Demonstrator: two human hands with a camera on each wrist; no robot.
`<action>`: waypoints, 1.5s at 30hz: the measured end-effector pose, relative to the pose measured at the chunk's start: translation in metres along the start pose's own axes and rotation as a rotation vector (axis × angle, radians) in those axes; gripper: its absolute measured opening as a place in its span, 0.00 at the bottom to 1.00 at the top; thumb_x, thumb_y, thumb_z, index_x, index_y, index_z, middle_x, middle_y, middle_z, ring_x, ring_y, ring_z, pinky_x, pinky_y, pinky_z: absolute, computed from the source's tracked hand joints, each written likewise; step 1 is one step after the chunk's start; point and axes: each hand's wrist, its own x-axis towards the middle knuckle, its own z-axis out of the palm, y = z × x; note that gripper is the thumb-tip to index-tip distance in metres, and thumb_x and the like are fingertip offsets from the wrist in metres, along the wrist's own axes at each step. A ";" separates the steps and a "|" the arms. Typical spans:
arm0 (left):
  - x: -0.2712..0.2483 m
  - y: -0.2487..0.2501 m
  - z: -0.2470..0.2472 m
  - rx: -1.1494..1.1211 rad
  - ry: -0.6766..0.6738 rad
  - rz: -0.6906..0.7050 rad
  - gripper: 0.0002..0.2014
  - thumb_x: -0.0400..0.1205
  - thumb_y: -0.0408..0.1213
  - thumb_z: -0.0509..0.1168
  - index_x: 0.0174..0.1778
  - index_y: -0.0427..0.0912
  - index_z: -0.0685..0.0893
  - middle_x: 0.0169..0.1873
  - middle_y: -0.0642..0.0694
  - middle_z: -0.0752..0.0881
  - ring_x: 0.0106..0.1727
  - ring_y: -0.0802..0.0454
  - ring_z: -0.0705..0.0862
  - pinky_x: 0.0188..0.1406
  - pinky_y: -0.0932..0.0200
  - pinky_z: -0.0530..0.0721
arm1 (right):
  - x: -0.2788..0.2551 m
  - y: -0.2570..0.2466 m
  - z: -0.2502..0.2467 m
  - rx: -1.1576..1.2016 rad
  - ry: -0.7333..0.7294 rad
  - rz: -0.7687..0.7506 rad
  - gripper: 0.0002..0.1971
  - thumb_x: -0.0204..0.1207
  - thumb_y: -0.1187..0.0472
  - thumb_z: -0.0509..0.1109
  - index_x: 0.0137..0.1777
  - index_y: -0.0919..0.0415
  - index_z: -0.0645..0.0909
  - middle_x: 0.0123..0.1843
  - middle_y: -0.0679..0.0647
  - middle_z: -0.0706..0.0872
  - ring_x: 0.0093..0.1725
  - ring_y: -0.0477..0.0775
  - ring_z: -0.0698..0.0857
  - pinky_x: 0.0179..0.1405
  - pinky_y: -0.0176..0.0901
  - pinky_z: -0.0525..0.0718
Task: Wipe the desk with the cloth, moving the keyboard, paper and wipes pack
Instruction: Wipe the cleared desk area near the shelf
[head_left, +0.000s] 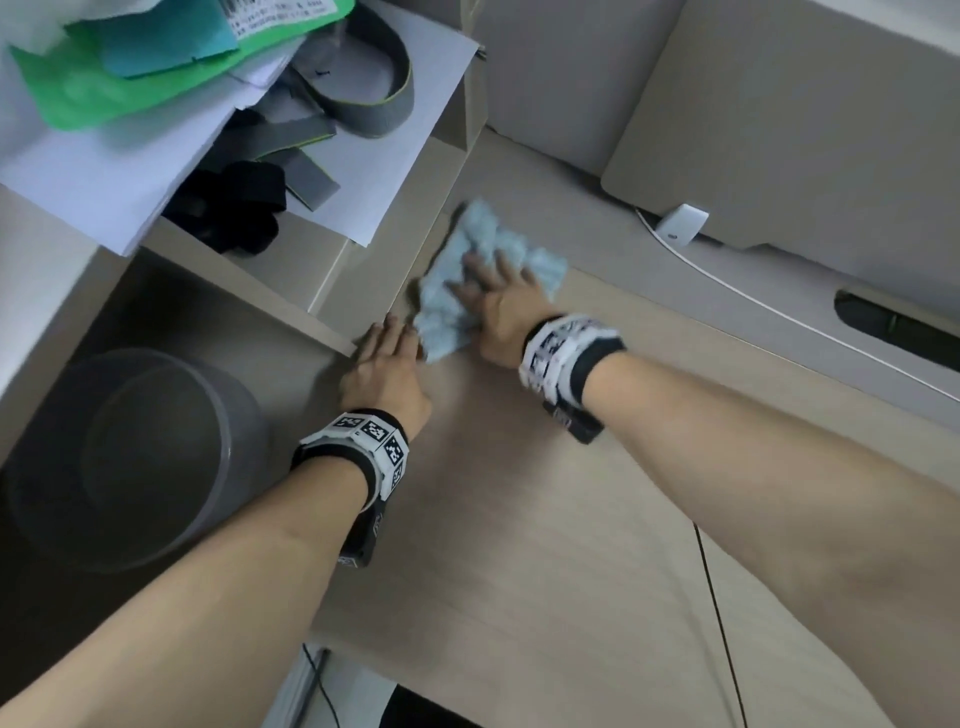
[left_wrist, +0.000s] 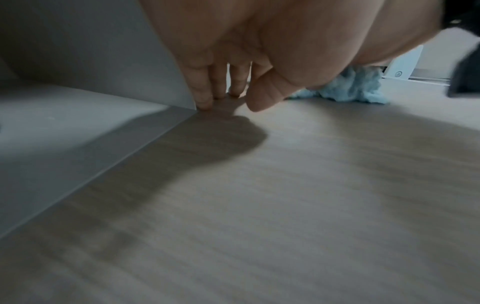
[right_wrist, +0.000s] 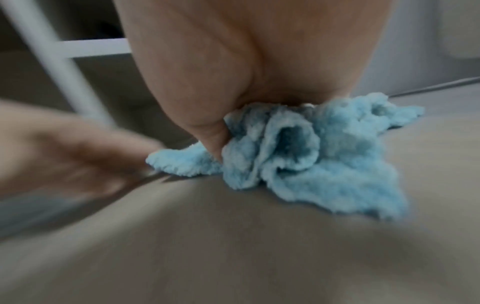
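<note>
Here, right hand pressed flat with spread fingers onto a crumpled light-blue terry cloth, bunched on the wood-grain worktop toward its far left part; from the right wrist view the thumb dug into the folds of the cloth, the other fingers hidden behind the palm. Left hand released and holding nothing, laid on the worktop just left of the cloth, fingers straight and together; from the left wrist view, fingertips down on the worktop right at the corner of a pale grey panel, thumb hanging free just above the surface, the cloth seen beyond it. Both wrists banded with black-and-white coded marker cuffs. To the far left, a raised light shelf unit carrying white sheets of paper, grey and black straps, and green and teal sheets at the top edge. Below the shelf on the near left, a grey round bin, standing lower than the worktop. At the far right, a beige panel with a small white device at its foot and a white cable running from it toward the right along the worktop, past a dark oval cable slot. Near edge crossed by a thin black cable. Keyboard and wipes pack not identifiable in any view.
</note>
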 end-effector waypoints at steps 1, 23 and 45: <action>0.000 0.000 -0.001 0.003 -0.010 0.002 0.36 0.74 0.34 0.63 0.81 0.46 0.66 0.86 0.48 0.59 0.86 0.47 0.58 0.83 0.49 0.63 | -0.017 -0.008 0.013 0.000 -0.017 -0.054 0.39 0.78 0.51 0.65 0.87 0.44 0.51 0.89 0.54 0.43 0.86 0.67 0.41 0.83 0.71 0.46; -0.022 -0.007 -0.016 -0.125 0.013 -0.053 0.32 0.74 0.24 0.59 0.78 0.36 0.71 0.78 0.36 0.71 0.78 0.37 0.69 0.78 0.51 0.66 | -0.140 -0.005 0.081 0.117 -0.003 0.050 0.37 0.78 0.50 0.64 0.86 0.45 0.54 0.89 0.52 0.45 0.87 0.66 0.45 0.82 0.72 0.47; -0.089 -0.055 -0.002 -0.119 -0.113 -0.209 0.38 0.76 0.31 0.59 0.85 0.46 0.57 0.87 0.55 0.49 0.87 0.53 0.48 0.85 0.58 0.51 | -0.067 -0.003 0.042 0.090 0.038 0.085 0.39 0.77 0.48 0.67 0.86 0.48 0.54 0.89 0.54 0.47 0.86 0.69 0.45 0.82 0.70 0.52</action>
